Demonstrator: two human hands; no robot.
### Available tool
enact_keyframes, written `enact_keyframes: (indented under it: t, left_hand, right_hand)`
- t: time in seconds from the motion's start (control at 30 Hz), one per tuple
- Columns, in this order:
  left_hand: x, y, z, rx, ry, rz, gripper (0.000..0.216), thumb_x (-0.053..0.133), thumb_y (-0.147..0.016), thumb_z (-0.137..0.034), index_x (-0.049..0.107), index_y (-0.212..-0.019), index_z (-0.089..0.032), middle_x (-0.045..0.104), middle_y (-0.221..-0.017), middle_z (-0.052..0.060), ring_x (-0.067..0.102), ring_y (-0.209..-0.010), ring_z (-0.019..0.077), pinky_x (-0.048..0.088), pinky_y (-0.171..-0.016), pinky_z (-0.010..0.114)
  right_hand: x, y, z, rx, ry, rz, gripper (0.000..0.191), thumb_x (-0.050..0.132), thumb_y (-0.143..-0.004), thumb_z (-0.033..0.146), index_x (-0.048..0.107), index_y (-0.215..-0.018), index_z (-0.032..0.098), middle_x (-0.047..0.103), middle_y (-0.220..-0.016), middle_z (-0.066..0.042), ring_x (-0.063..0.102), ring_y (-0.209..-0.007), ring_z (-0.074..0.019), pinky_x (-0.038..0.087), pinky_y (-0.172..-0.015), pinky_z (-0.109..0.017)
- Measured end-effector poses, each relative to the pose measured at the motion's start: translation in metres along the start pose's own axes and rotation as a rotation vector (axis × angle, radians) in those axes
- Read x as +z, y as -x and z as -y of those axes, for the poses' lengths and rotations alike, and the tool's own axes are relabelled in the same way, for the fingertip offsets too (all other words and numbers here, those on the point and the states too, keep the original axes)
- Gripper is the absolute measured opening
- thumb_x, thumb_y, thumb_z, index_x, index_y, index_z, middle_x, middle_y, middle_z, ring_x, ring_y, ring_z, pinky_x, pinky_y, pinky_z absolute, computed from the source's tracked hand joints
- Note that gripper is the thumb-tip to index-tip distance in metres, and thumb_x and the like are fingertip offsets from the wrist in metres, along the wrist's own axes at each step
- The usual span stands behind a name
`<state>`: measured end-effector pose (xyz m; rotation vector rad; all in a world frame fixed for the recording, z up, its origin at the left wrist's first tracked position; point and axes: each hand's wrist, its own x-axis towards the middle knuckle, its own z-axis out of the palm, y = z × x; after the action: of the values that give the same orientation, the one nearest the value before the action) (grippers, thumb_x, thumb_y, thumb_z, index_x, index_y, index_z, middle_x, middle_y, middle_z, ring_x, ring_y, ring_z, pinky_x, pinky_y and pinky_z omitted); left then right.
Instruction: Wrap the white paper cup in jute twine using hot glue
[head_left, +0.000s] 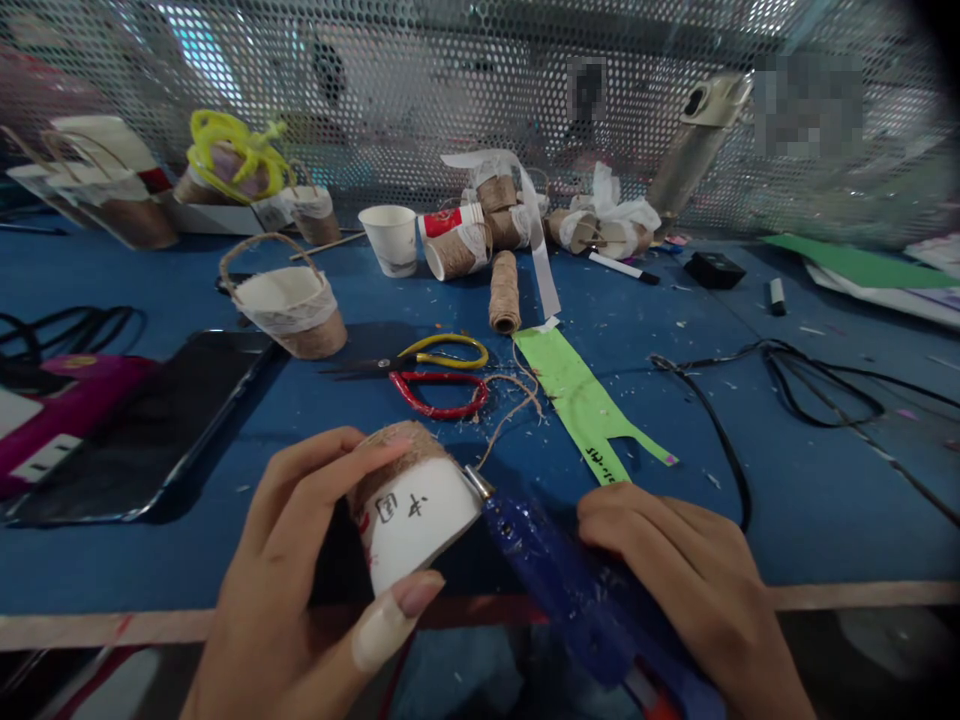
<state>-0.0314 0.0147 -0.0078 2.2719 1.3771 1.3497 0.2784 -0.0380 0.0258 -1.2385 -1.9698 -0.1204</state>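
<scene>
Lower centre: left hand (300, 590) clasps a paper cup (420, 530) part-wrapped in twine (394, 447); right hand (690, 580) grips a glue gun (555, 575), nozzle at the twine's edge

Usual bench clutter on the blue table (787, 500), lol

Yellow-handled scissors (442, 352) and red-handled scissors (439, 393) lie touching mid-table. There's a twine spool (505, 291) just behind them and a green paper strip (577, 400) to their right. Left of those sits a little twine-wrapped basket (292, 310) beside a dark tablet (150, 430). White paper cup (391, 238) farther back, black cables (787, 375) on the right, perforated screen (450, 80) behind everything.
</scene>
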Motion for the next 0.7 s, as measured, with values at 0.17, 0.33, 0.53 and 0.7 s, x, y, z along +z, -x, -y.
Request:
enact_keyframes:
  t: [0.17,0.33,0.53,0.7]
  left_hand:
    - [0.000,-0.004,-0.010,-0.049,0.003,0.012,0.052,0.069,-0.114,-0.062,0.076,-0.163,-0.045,0.071,-0.161,0.005,0.071,-0.148,0.0365,0.069,-0.127,0.050]
    - [-0.004,-0.008,-0.005,0.029,-0.019,0.032,0.054,0.068,-0.113,-0.057,0.074,-0.165,-0.044,0.073,-0.158,0.006,0.075,-0.141,0.0347,0.073,-0.120,0.047]
    - [-0.001,-0.009,-0.008,0.047,-0.004,0.019,0.052,0.069,-0.114,-0.058,0.075,-0.164,-0.044,0.075,-0.155,0.002,0.077,-0.138,0.0309,0.071,-0.121,0.039]
    - [-0.003,-0.011,-0.011,0.036,0.002,0.037,0.053,0.069,-0.116,-0.055,0.073,-0.168,-0.045,0.077,-0.160,0.000,0.074,-0.147,0.0290,0.068,-0.125,0.036]
  right_hand:
    - [0.001,0.002,0.000,0.027,-0.028,0.037,0.028,0.046,-0.124,0.015,0.064,-0.106,0.028,0.081,-0.093,0.002,0.079,-0.075,-0.0159,0.050,-0.068,-0.034]
    - [0.001,0.005,-0.002,0.020,-0.034,0.041,0.023,0.052,-0.126,0.035,0.065,-0.108,0.028,0.079,-0.094,0.000,0.079,-0.076,-0.0175,0.051,-0.069,-0.036]
    - [0.000,0.007,-0.001,0.024,-0.050,0.060,0.029,0.054,-0.126,0.048,0.066,-0.109,0.028,0.080,-0.096,-0.001,0.079,-0.076,-0.0190,0.051,-0.069,-0.036]
    - [-0.001,0.002,0.001,0.015,-0.025,0.045,0.026,0.050,-0.126,0.028,0.066,-0.106,0.027,0.080,-0.092,0.000,0.078,-0.075,-0.0166,0.051,-0.069,-0.035]
